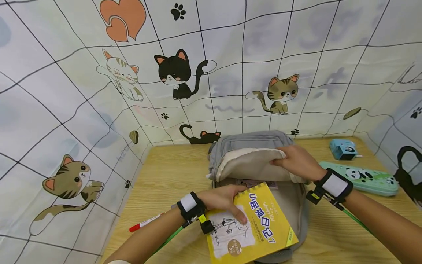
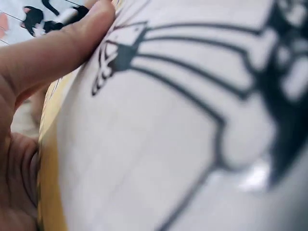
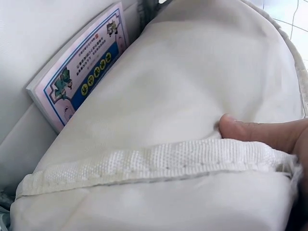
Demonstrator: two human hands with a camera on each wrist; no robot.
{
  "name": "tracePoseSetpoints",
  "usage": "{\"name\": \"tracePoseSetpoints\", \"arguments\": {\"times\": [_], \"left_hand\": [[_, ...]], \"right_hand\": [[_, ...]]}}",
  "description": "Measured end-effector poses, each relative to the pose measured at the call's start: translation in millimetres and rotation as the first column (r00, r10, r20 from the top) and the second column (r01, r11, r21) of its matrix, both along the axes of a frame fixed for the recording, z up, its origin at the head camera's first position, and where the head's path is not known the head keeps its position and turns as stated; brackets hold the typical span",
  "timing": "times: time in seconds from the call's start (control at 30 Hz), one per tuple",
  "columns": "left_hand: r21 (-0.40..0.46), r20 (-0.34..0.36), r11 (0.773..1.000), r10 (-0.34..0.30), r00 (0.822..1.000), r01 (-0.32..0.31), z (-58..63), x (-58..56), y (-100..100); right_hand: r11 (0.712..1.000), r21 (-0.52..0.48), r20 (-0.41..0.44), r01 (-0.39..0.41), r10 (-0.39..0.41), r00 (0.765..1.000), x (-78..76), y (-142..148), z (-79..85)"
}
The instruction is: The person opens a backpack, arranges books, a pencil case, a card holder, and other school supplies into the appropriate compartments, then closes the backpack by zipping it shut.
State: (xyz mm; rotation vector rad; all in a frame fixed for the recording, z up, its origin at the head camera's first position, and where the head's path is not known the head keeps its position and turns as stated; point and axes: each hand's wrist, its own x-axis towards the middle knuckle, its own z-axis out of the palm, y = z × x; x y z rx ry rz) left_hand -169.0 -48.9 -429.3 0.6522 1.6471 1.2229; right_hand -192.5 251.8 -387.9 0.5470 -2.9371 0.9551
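A grey backpack [image 1: 257, 141] lies on the table with its cream-lined flap [image 1: 245, 165] lifted. My right hand [image 1: 298, 163] pinches the flap's edge; in the right wrist view the thumb [image 3: 260, 134] presses on its pale lining. My left hand [image 1: 224, 203] grips a yellow comic-style book [image 1: 273, 234] with Chinese lettering, thumb across the cover and the other fingers hidden beneath. The yellow book is tilted over the backpack's open front part. Inside the backpack sits another book [image 3: 86, 67] with a pink and blue cover, partly hidden by the flap.
A green panda pencil case [image 1: 366, 178] lies right of the backpack, partly behind my right wrist. Behind it stands a small blue box-shaped item [image 1: 343, 149]. A red-capped marker [image 1: 145, 223] is by my left forearm. Cat-printed sheeting [image 1: 227, 80] surrounds the wooden table [image 1: 168, 165].
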Motion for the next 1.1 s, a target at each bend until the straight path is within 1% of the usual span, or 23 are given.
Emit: {"name": "tracePoseSetpoints", "arguments": {"times": [0.07, 0.13, 0.23, 0.33, 0.4, 0.53, 0.63, 0.67, 0.73, 0.8, 0.87, 0.93, 1.03, 1.07, 1.1], "left_hand": [[-0.03, 0.027, 0.999, 0.032, 0.999, -0.031, -13.0, -2.3, 6], [-0.041, 0.044, 0.996, 0.084, 0.996, -0.082, -23.0, -6.1, 10], [-0.029, 0.057, 0.988, 0.155, 0.986, -0.153, -32.7, -12.4, 14], [-0.002, 0.084, 0.983, 0.184, 0.979, -0.184, -36.7, -17.8, 18], [0.0, 0.086, 0.981, 0.193, 0.978, -0.193, -37.4, -19.6, 21], [-0.049, 0.111, 0.975, 0.22, 0.969, -0.215, -38.3, -18.8, 23], [-0.066, 0.134, 0.964, 0.266, 0.955, -0.259, -39.3, -17.4, 21], [-0.059, 0.136, 0.956, 0.292, 0.947, -0.286, -39.5, -17.2, 21], [-0.041, 0.148, 0.935, 0.353, 0.924, -0.351, -39.8, -17.6, 20], [-0.022, 0.163, 0.906, 0.419, 0.893, -0.422, -40.2, -18.7, 20], [-0.016, 0.165, 0.869, 0.491, 0.856, -0.495, -41.0, -19.8, 21], [0.0, 0.164, 0.837, 0.539, 0.826, -0.547, -42.3, -21.4, 23], [0.034, 0.098, 0.796, 0.599, 0.795, -0.604, -47.0, -23.5, 27], [0.039, 0.055, 0.788, 0.613, 0.789, -0.615, -48.9, -24.2, 28], [0.037, -0.006, 0.784, 0.62, 0.785, -0.619, -50.7, -24.6, 29]], "right_hand": [[1.0, 0.003, -0.003, 0.0, 0.0, 1.0, 0.5, 0, 1.4], [1.0, 0.005, -0.011, -0.003, 0.003, 1.0, 1.2, 1, 1.9], [1.0, 0.016, -0.038, -0.003, 0.004, 0.999, 2.2, 1, 2.7], [1.0, 0.022, -0.062, -0.005, 0.006, 0.998, 3.0, 2, 4.9], [1.0, 0.018, -0.082, -0.005, 0.007, 0.997, 3.0, 2, 7.2], [1.0, 0.008, -0.092, 0.006, -0.005, 0.996, 2.4, 3, 11.8], [1.0, 0.0, -0.092, 0.008, -0.008, 0.996, 3.3, 3, 13.5], [1.0, -0.001, -0.095, 0.005, -0.005, 0.995, 3.8, 2, 13.6], [1.0, -0.009, -0.106, 0.001, -0.002, 0.994, 5.4, 2, 13.8], [1.0, -0.011, -0.125, -0.003, 0.001, 0.992, 7.1, 0, 13.7], [1.0, -0.002, -0.149, -0.006, 0.005, 0.989, 8.7, -1, 13.7], [1.0, 0.007, -0.169, -0.005, 0.007, 0.986, 10.4, -3, 13.4], [1.0, 0.021, -0.191, -0.011, 0.015, 0.982, 11.5, -4, 13.0], [1.0, 0.022, -0.194, -0.013, 0.017, 0.981, 11.5, -5, 12.8], [1.0, 0.02, -0.193, -0.014, 0.018, 0.981, 11.5, -5, 12.9]]}}
